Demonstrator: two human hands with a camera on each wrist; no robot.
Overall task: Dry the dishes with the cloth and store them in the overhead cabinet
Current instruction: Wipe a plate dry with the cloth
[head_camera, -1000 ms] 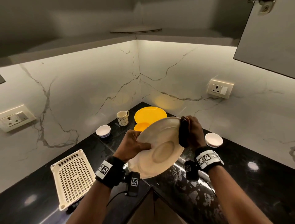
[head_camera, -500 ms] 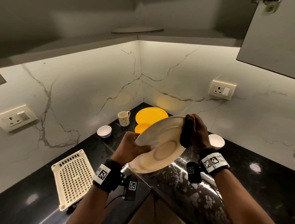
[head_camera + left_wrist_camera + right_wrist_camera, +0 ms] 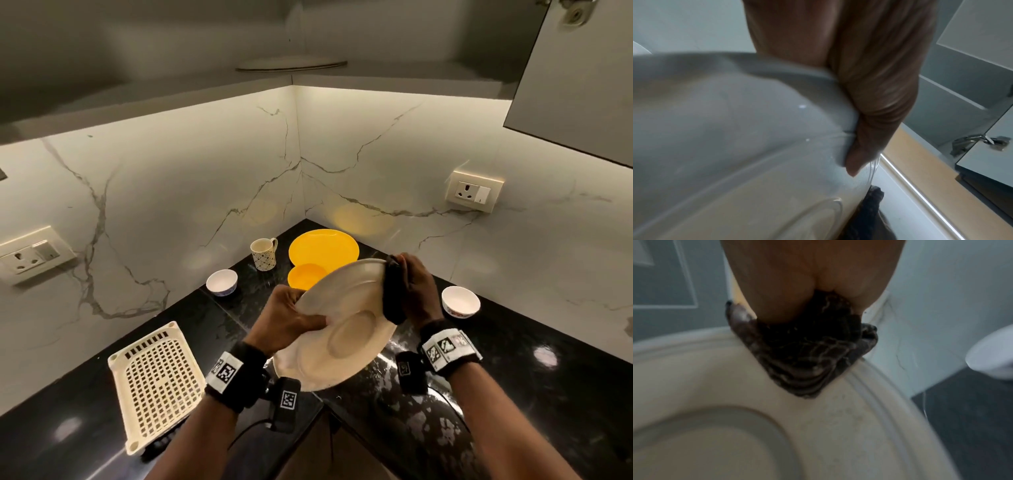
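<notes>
I hold a large white plate (image 3: pixel 346 329) tilted above the black counter, its underside facing me. My left hand (image 3: pixel 291 318) grips the plate's left rim, thumb on the underside. My right hand (image 3: pixel 416 291) holds a dark checked cloth (image 3: pixel 394 294) folded over the plate's upper right rim. In the left wrist view my left hand (image 3: pixel 859 113) clasps the plate (image 3: pixel 725 129) at its edge. The right wrist view shows the cloth (image 3: pixel 807 353) bunched under my right hand (image 3: pixel 807 280) and pressed on the plate (image 3: pixel 777 426). One white plate (image 3: pixel 291 64) lies on the overhead cabinet shelf.
On the counter (image 3: pixel 513 394) stand a yellow plate (image 3: pixel 323 246), a yellow bowl (image 3: pixel 306 275), a patterned mug (image 3: pixel 263 254), and small white bowls at left (image 3: pixel 222 281) and right (image 3: pixel 460 302). A cream dish rack (image 3: pixel 157 383) lies at left. An open cabinet door (image 3: pixel 575 85) hangs upper right.
The plate and both hands have risen slightly and shifted right. The cloth has slid a little along the plate's upper right rim.
</notes>
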